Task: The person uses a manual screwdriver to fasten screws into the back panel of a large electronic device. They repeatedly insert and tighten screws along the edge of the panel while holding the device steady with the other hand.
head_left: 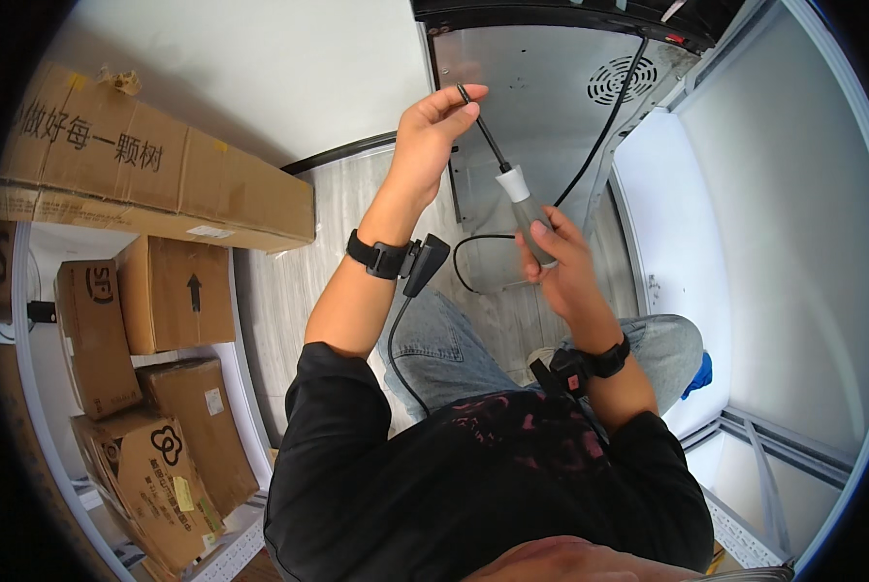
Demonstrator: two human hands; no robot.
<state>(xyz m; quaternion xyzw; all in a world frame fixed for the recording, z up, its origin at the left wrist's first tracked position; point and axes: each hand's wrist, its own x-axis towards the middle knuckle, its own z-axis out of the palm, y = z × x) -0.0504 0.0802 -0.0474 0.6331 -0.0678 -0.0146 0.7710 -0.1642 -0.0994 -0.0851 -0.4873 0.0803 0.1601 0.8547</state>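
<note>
Leftward, brown cartons (pixel 177 291) fill that side of the frame. Above centre, the left hand (pixel 433 131) has its thumb and forefinger drawn narrow at the dark tip (pixel 462 90) of a screwdriver (pixel 514 184). The tool spans the gap between the two hands, just right of upper centre, its long axis slanting from that tip down to a grey handle (pixel 530 215) at the lower right. Thus the shaft (pixel 491 141) runs down and rightward from the left fingertips; the left hand is nearer the tip, while the right hand (pixel 565 257) wraps its fingers around the handle. Behind lies a grey metal panel (pixel 522 73), its round vent (pixel 622 80) toward the upper right, the tip pointing away from it; how near tool and panel are, I cannot tell. A black cable (pixel 604 136) descends right of the shaft, and a white panel (pixel 672 204) stands farther right.
</note>
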